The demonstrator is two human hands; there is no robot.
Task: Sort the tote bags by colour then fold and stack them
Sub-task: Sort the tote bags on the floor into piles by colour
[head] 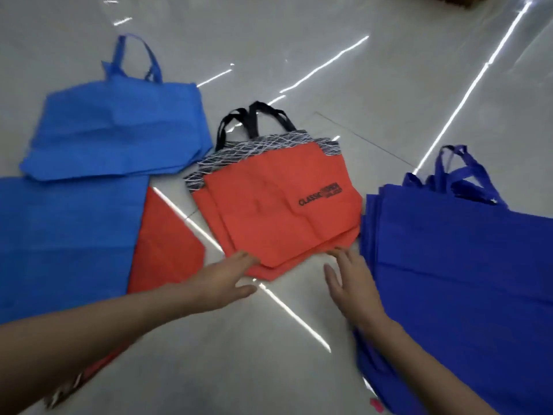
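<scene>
A small pile of orange tote bags (269, 211) with black handles and a patterned top band lies flat on the floor in the middle. My left hand (227, 277) reaches to the pile's near left corner, fingers straight and touching its edge. My right hand (350, 277) lies with straight fingers at the near right corner. A pile of light blue tote bags (119, 133) sits at the left, another light blue bag (59, 235) nearer me. A stack of dark blue tote bags (463, 265) lies at the right. One more orange bag (164, 250) lies partly under the light blue one.
The glossy pale tiled floor (299, 55) reflects strip lights. Bare floor shows between my arms and beyond the piles. A small pink thing (375, 404) peeks out by the dark blue stack's near edge.
</scene>
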